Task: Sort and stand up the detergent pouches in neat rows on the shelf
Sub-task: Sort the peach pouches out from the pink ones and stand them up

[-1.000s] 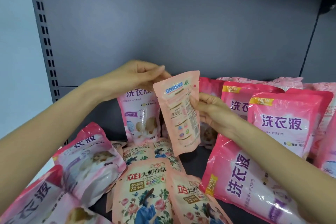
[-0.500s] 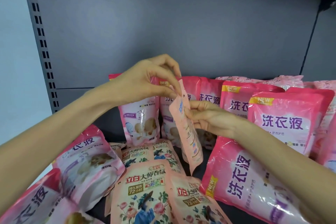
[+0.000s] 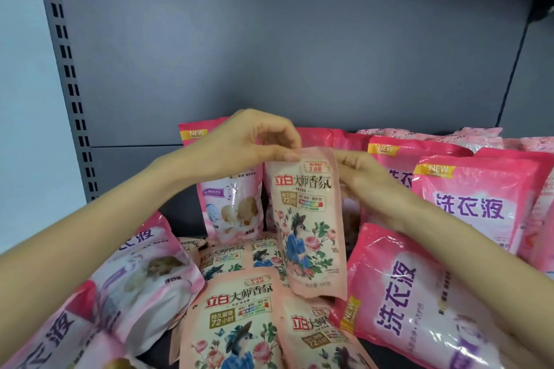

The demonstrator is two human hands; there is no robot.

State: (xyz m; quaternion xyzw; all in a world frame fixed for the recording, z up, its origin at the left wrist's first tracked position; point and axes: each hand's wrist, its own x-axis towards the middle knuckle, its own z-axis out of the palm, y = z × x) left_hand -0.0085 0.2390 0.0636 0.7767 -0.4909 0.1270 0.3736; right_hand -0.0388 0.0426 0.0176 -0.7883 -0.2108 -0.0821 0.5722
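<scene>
The right hand [image 3: 364, 181] reaches behind the held floral pouch [image 3: 305, 228], so its fingertips are hidden and its grip cannot be judged. Behind the fingers [image 3: 284, 135] of the left hand [image 3: 239, 141], the standing pink pouch [image 3: 230, 210] loses its upper middle. Below those fingers, flat floral pouches [image 3: 236, 323] run off the lower edge, their fine print unreadable.

Peach flowered pouch [image 3: 308, 228]: soft plastic film, low satin sheen, lightly creased; pink pouches [image 3: 473, 210]: glossy plastic film, wrinkled, streaked with glare; shelf back panel [image 3: 269, 54]: smooth matt grey painted metal; slotted upright [image 3: 64, 69]: matching matt grey metal.
</scene>
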